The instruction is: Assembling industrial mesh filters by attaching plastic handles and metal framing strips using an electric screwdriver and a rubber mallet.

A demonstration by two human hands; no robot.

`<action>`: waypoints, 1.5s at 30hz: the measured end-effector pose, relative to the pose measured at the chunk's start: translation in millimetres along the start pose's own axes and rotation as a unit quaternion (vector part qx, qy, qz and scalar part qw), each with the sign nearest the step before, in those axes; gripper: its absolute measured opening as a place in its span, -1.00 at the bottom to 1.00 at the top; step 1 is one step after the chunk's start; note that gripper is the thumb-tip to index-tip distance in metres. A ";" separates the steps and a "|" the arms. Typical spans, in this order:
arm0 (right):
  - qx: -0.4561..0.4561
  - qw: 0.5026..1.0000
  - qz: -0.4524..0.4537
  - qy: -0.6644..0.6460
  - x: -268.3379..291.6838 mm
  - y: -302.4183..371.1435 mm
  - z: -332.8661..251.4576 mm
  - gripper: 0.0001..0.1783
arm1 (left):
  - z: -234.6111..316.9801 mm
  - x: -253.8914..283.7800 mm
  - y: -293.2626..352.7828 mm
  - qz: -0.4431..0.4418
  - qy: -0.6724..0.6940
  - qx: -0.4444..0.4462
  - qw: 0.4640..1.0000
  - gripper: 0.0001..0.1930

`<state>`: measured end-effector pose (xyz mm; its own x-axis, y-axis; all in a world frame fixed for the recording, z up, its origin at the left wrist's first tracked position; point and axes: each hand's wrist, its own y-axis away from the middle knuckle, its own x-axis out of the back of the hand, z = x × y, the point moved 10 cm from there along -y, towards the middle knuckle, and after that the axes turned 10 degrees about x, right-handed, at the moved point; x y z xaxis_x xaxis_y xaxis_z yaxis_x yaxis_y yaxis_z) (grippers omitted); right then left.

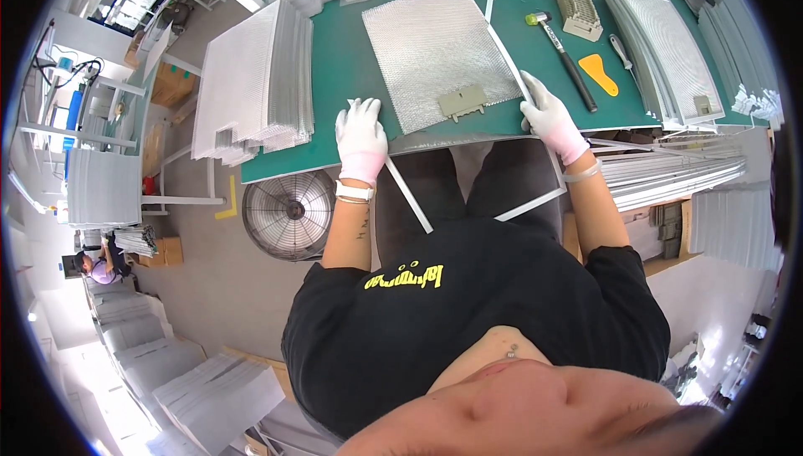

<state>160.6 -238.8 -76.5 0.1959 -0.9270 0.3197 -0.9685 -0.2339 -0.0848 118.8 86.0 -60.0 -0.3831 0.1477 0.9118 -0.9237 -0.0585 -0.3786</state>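
A silvery mesh panel (435, 46) lies on the green table, its near edge at the front. On its lower right part rests a grey-green plastic piece (462, 102) with small tabs. My left hand (361, 134), in a white and pink glove, lies at the table's front edge left of the panel with its fingers stretched out. A thin white strip (410, 197) slants from beside its palm toward my lap. My gloved right hand (554, 121) is closed on a white frame strip (506, 53) along the panel's right edge. This strip bends below the hand into another length (531, 204) over my lap.
Stacked mesh panels (251, 79) stand at the left, with more panels (661, 46) at the right. A hammer (569, 67), a yellow scraper (598, 75), a grey-handled tool (620, 51) and stacked plastic pieces (575, 10) lie right. A floor fan (288, 215) stands below the table's left end.
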 end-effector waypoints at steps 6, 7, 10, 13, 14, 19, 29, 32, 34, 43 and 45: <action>-0.046 0.998 -0.018 -0.033 -10.9 31.4 -16.6 -0.35 | 72.6 38.8 48.3 -0.035 0.465 0.039 0.884 -0.79; -0.049 0.998 -0.016 -0.041 -12.3 36.6 -20.8 -0.35 | 95.2 -16.1 84.3 -0.258 0.660 0.167 0.685 -0.66; -0.047 0.997 -0.005 -0.065 -14.3 49.1 -14.2 -0.33 | 169.9 -88.2 142.6 -0.400 0.789 0.414 0.216 -0.54; -0.043 0.997 -0.020 -0.066 -19.8 57.0 -1.4 -0.31 | 226.9 -94.5 104.0 -0.401 0.862 0.290 0.111 -0.57; -0.004 0.999 -0.005 -0.033 -16.1 55.5 -7.5 -0.31 | 233.1 -94.5 98.7 -0.393 0.871 0.257 0.143 -0.61; -0.024 0.981 0.063 -0.184 4.2 80.7 -20.0 -0.33 | 226.6 -84.2 88.4 -0.300 0.857 0.340 0.243 -0.70; 0.016 0.952 0.039 -0.303 -23.0 76.7 2.6 -0.39 | 214.0 -110.4 -40.8 -0.205 0.907 0.261 0.258 -0.79; 0.027 0.945 0.051 -0.321 -23.0 78.8 7.3 -0.37 | 211.6 -116.7 -32.1 -0.194 0.901 0.310 0.236 -0.79; 0.017 0.948 0.047 -0.315 -24.6 82.4 8.2 -0.37 | 207.6 -122.2 -27.9 -0.192 0.900 0.312 0.235 -0.80; -0.018 0.950 0.029 -0.311 -30.1 96.3 9.6 -0.38 | 208.7 -116.0 -24.4 -0.190 0.907 0.285 0.244 -0.78; -0.027 0.947 0.027 -0.319 -30.0 97.2 9.0 -0.41 | 211.2 -117.8 -24.3 -0.212 0.903 0.280 0.247 -0.75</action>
<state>61.9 -236.4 -102.8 0.1831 -0.9294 -0.3205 -0.9827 -0.1827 -0.0317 185.9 -138.5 -124.7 -0.0918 0.4281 -0.8990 -0.9289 0.2884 0.2322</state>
